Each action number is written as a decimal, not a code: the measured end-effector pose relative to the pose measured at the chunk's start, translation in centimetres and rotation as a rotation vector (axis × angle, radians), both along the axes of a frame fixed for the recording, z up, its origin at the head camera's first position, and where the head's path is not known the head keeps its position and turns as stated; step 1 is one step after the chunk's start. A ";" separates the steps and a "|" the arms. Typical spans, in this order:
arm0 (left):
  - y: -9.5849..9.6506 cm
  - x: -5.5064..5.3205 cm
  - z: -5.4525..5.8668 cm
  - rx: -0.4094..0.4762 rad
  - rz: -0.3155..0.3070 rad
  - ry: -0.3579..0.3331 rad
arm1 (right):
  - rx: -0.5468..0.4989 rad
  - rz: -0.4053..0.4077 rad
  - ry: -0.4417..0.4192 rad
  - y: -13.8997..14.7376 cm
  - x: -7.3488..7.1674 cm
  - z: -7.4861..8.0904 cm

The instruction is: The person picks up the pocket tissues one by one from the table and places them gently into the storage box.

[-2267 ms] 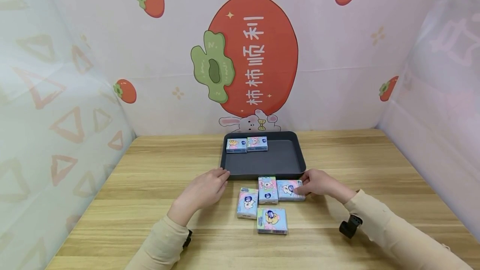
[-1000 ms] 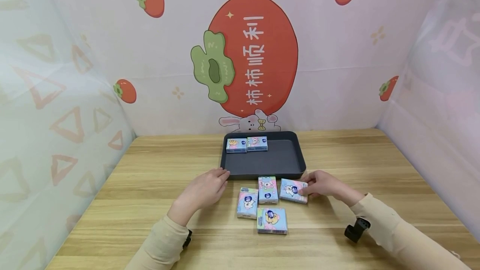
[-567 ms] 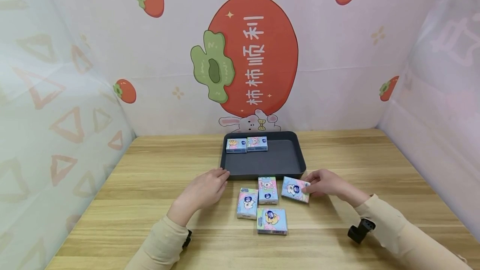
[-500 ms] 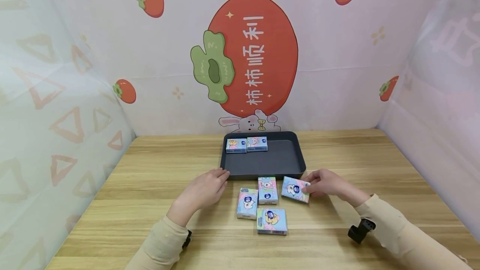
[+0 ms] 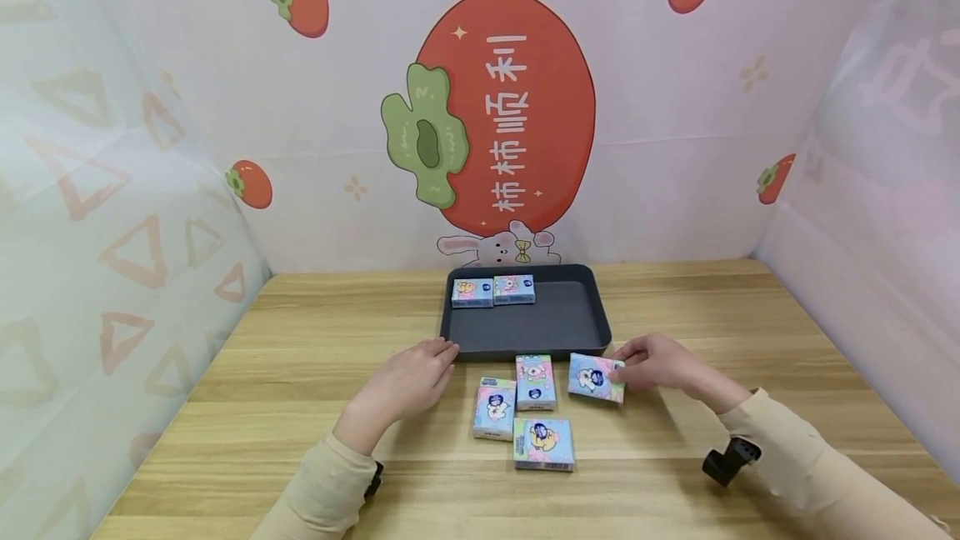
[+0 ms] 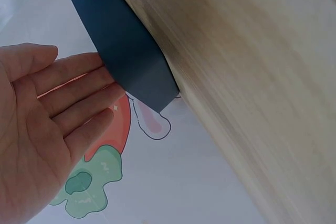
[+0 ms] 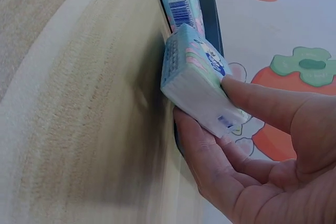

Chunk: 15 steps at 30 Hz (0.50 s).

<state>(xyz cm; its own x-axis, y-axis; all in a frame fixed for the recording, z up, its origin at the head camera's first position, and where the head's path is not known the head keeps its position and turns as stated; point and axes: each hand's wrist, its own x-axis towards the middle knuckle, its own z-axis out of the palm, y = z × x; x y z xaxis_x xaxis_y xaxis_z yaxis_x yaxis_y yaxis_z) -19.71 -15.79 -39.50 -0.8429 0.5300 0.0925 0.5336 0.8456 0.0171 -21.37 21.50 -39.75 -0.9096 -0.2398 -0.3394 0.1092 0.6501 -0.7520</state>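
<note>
My right hand [image 5: 660, 365] pinches a light blue pocket tissue pack [image 5: 592, 379], thumb on its printed top and fingers beneath its end, as the right wrist view shows. That pack [image 7: 194, 80] sits slightly turned and tipped in front of the right part of the dark grey tray [image 5: 540, 332]. With fingers straight, my left hand [image 5: 408, 379] touches the tray's front left corner; the left wrist view shows its open palm and fingertips against the tray wall [image 6: 131, 51]. Two tissue packs, one yellow-printed [image 5: 472, 293] and one pink-printed [image 5: 513, 289], lie side by side at the tray's back left.
Three more tissue packs lie on the wooden table [image 5: 337, 315] before the tray: a pink-printed pack [image 5: 536, 382] by its front rim, a blue pack [image 5: 495, 408] to the left, and a yellow-printed pack [image 5: 543, 443] nearest me. A printed backdrop [image 5: 652, 107] stands behind.
My right hand has drawn its tissue pack rightward, away from the pink-printed pack beside it, and turned and tipped it a little. The left hand stays at the tray corner.
</note>
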 end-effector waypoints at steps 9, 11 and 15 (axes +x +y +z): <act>0.0 0.0 -0.1 -0.002 -0.001 0.004 | -0.065 -0.004 0.017 0.2 0.0 0.8; 0.0 -0.1 -0.1 -0.004 0.000 0.002 | -0.108 -0.007 0.002 0.2 0.0 1.0; 0.0 0.0 0.0 -0.007 0.002 0.002 | -0.145 -0.005 0.000 0.1 0.0 1.4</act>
<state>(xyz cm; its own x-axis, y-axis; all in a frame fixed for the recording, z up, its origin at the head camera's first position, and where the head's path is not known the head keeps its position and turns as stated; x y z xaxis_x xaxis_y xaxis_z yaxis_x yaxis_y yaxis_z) -19.76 -15.77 -39.55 -0.8440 0.5287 0.0905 0.5317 0.8469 0.0105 -21.38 21.58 -38.37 -0.9109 -0.2815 -0.3016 0.1125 0.5338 -0.8381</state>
